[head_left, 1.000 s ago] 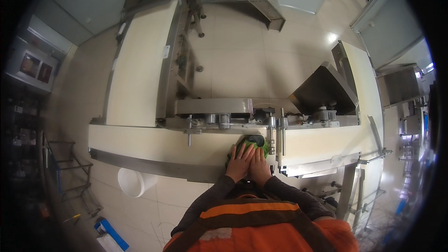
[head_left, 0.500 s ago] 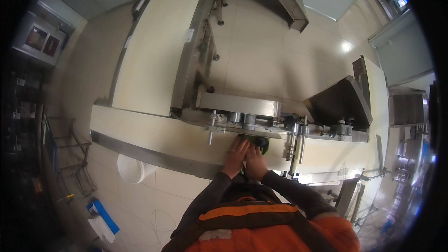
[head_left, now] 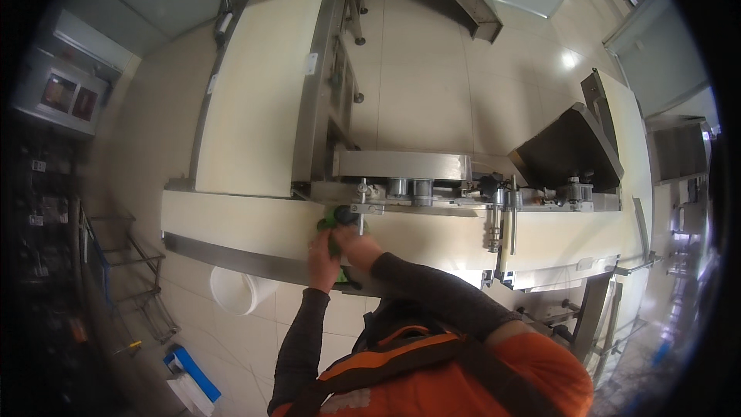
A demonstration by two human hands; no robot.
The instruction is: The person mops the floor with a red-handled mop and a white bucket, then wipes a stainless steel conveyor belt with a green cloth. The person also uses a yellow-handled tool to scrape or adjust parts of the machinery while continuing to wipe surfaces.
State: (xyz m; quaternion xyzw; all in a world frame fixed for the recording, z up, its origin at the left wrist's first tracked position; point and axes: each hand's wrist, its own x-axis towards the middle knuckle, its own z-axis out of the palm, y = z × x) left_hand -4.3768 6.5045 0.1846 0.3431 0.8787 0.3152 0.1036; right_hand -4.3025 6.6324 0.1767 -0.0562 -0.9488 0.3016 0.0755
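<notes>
Both my hands are together over the cream conveyor belt [head_left: 239, 218], near its front edge. Between them is a green-and-black object [head_left: 333, 220] with a rounded black end; its exact kind does not show. My left hand [head_left: 323, 261] is closed on its left side. My right hand [head_left: 357, 247] grips it from the right, the forearm reaching across the belt. More green and black shows below my hands [head_left: 351, 278] at the belt's front edge. The fingers hide most of the object. A metal rod clamp [head_left: 361, 208] stands just right of its black end.
Behind the belt runs a steel housing with rollers [head_left: 409, 166]. Another wide belt [head_left: 258, 93] extends away at the far left. A dark metal chute [head_left: 571, 147] stands at the right. On the floor are a white bucket [head_left: 231, 290] and a blue-and-white item [head_left: 191, 377].
My hands and the green-and-black object have moved left along the belt, past the rod clamp. My right forearm now reaches further across. The view has shifted slightly.
</notes>
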